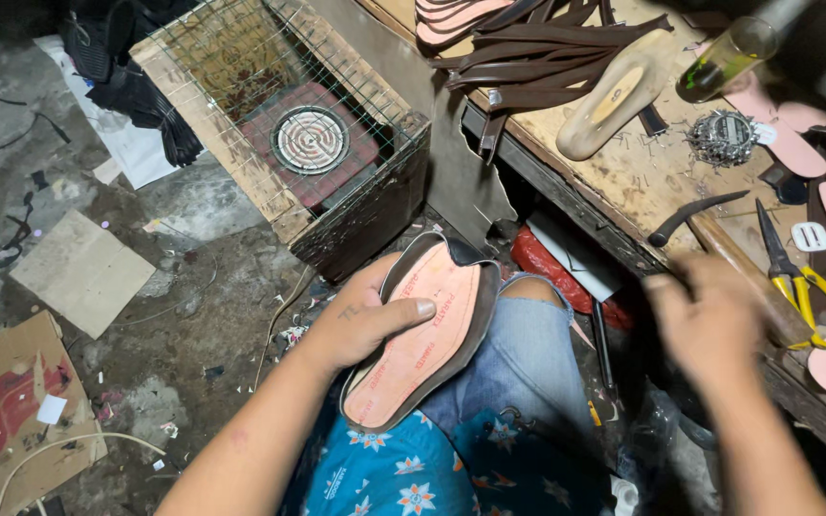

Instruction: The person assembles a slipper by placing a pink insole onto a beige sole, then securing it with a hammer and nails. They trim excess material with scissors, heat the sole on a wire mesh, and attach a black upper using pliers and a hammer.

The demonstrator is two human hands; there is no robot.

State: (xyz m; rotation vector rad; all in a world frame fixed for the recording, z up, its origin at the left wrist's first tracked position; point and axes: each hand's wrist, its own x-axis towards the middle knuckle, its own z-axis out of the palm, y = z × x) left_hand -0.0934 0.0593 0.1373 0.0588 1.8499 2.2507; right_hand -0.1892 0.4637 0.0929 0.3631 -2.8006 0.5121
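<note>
A flattened cardboard box, brown with red printing and a small white label, lies at eight o'clock on the floor. A plain brown cardboard sheet lies at nine o'clock, just above it.

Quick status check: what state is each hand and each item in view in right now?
left hand: gripping the shoe, thumb across the insole
shoe: sole-up on the knee, pink insole showing
right hand: blurred, closed on the hammer handle
hammer: lying at the bench edge, head on the bench
scissors: closed, flat on the bench
hot plate: inside a wire cage, coil not glowing
shoe last: lying on its side
</note>
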